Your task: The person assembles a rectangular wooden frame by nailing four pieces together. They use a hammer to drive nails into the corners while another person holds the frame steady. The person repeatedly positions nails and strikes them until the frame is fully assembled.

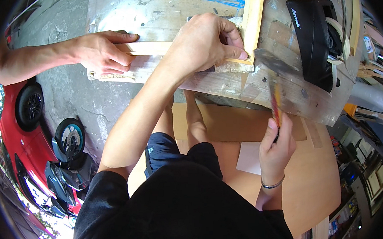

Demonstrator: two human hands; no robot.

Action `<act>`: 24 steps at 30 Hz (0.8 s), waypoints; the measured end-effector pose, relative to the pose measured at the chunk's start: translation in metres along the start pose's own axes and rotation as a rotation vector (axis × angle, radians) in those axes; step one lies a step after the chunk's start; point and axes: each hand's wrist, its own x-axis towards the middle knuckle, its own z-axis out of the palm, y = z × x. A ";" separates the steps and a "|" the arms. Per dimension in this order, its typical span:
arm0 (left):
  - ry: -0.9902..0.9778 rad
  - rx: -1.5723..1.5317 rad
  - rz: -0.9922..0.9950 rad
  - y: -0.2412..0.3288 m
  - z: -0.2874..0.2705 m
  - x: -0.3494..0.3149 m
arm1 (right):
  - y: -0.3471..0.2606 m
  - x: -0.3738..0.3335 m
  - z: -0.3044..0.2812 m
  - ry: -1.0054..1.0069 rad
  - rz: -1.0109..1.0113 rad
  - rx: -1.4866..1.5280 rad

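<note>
Left of the black tape dispenser [309, 41], I see the wooden frame [251, 27] on the workbench [163, 10], with the left hand [207, 40] at its corner, thumb and fingers drawn narrow, though I can't tell whether they pinch anything small. On the dispenser's near side, I have the right hand [278, 144] wrapped around the red-and-yellow handle of a blurred hammer-like tool [276, 100]; well left of the dispenser, a co-worker's hand [104, 52] grips the frame's other strip.

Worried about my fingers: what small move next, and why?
Probably ease your left hand slightly back from the pale wooden frame corner: its fingers are there, and the blurred yellow-red-handled hammer-like tool in your right hand is close.
</note>
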 end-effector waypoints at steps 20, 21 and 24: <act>-0.010 -0.066 0.098 -0.001 -0.004 -0.009 | 0.009 -0.006 0.001 0.088 0.069 0.119; 0.002 -0.097 0.104 -0.001 -0.004 -0.011 | 0.010 -0.007 0.000 0.092 0.079 0.129; 0.020 0.108 0.452 -0.006 -0.002 -0.011 | 0.012 -0.009 0.005 0.146 0.100 0.152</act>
